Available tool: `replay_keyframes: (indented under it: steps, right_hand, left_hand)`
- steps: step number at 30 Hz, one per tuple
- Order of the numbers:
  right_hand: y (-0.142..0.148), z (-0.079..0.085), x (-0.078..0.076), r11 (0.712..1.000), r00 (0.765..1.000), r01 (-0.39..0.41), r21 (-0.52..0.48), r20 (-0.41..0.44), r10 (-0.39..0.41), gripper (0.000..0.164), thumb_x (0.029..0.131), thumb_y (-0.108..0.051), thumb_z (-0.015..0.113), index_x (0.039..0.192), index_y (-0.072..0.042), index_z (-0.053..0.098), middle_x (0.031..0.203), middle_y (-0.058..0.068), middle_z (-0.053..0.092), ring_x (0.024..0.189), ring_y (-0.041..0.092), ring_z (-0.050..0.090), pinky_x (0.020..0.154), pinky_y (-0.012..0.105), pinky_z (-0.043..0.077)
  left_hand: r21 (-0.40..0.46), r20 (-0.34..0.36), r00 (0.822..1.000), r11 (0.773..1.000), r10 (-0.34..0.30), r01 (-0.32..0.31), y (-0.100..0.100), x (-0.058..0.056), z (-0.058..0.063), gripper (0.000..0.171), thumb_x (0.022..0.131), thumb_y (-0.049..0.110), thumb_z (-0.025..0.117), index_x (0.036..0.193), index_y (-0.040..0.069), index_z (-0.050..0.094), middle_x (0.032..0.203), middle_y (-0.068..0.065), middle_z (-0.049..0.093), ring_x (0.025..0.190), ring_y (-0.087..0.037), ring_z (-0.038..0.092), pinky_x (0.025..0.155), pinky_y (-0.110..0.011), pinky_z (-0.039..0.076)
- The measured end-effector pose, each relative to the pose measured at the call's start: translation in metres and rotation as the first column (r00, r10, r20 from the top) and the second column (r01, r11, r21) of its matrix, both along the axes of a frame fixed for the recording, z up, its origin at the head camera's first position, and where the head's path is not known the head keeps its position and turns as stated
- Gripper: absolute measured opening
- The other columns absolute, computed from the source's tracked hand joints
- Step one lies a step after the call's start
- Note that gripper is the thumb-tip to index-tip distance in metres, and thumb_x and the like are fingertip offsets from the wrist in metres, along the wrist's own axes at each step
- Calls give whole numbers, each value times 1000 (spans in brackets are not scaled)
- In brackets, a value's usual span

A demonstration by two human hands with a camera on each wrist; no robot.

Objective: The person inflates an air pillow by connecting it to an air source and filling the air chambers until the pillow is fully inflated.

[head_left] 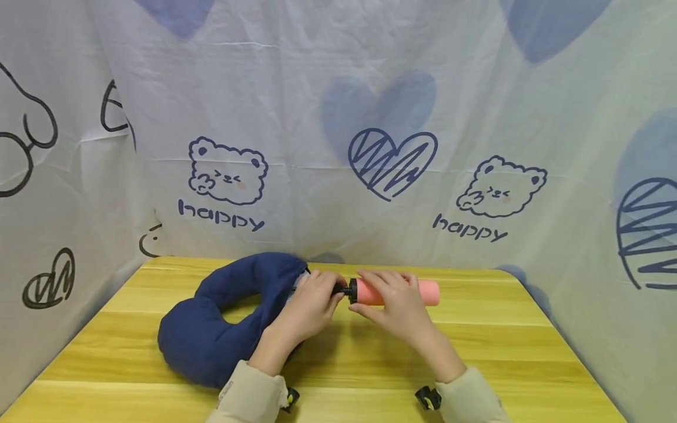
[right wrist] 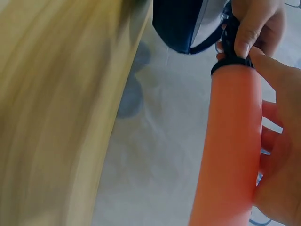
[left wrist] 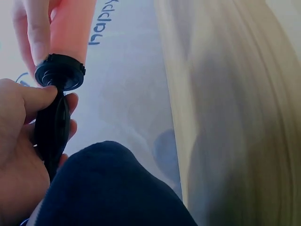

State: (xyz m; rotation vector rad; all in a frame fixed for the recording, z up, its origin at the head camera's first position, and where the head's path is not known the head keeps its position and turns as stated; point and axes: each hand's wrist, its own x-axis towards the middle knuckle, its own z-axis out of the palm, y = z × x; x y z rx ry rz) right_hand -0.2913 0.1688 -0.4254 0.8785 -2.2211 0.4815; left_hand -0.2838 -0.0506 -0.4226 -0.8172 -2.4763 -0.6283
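A pink hand pump [head_left: 429,292] with a black end cap [left wrist: 63,73] lies level above the table, in line with both hands. My left hand [head_left: 309,308] grips its black handle [left wrist: 52,125], the thumb near the short shaft at the cap. My right hand [head_left: 399,305] holds the pink barrel [right wrist: 230,141], with fingers round it close to the cap. Against my left hand and forearm is a navy U-shaped neck pillow [head_left: 203,343]. Pale material shows at the pillow's edge beside the left hand; that hand hides part of it.
A yellow wood-grain table [head_left: 508,346] lies under the hands. Behind it and at both sides hangs a pale cloth [head_left: 317,205] printed with bears and hearts. Black wrist devices [head_left: 428,398] sit by the sleeves.
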Motion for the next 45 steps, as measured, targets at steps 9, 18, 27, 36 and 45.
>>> replay_keyframes:
  steps: [9, 18, 27, 36, 45]
  right_hand:
    - [-5, -5, 4, 998, 999, 17, 62, 44, -20, 67, 79, -41, 90, 135, -10, 68, 120, 10, 74, 108, 32, 70, 85, 52, 51]
    - [-6, -9, 0, 998, 1000, 24, 61, 2, -25, 56, 82, -40, 88, 130, -16, 72, 112, 7, 74, 99, 28, 70, 77, 48, 51]
    - [-8, -12, -1, 998, 999, 49, 37, 4, -49, 38, 82, -36, 89, 115, -21, 78, 109, 5, 72, 97, 29, 68, 78, 49, 49]
    - [-8, -12, -3, 996, 996, 91, 7, -22, -91, 27, 81, -32, 89, 103, -22, 76, 106, 4, 72, 93, 29, 68, 75, 48, 48]
    - [-6, -13, -4, 995, 992, 99, -20, -78, -100, 25, 78, -28, 88, 99, -21, 75, 103, 5, 73, 91, 29, 68, 74, 48, 48]
  left_hand:
    - [-41, -10, 999, 998, -45, 44, 6, 2, -2, 18, 97, 13, 74, 113, 9, 66, 106, -5, 71, 96, -25, 59, 91, -45, 46]
    - [-96, 40, 996, 992, 81, -76, -13, 13, 22, 26, 96, 20, 77, 118, 11, 67, 120, -6, 66, 116, -32, 53, 105, -57, 35]
    - [-117, 132, 957, 962, 259, -245, -44, 14, 33, 25, 91, 22, 83, 114, 16, 76, 131, -4, 61, 124, -33, 45, 99, -56, 29]
    - [-64, 183, 950, 967, 254, -246, -55, 8, 30, 20, 90, 22, 82, 110, 21, 78, 130, -10, 56, 118, -35, 47, 95, -51, 35]
    - [35, 250, 940, 968, 233, -249, -60, 5, 30, 15, 90, 16, 81, 104, 17, 77, 106, -5, 55, 85, -21, 52, 78, -40, 47]
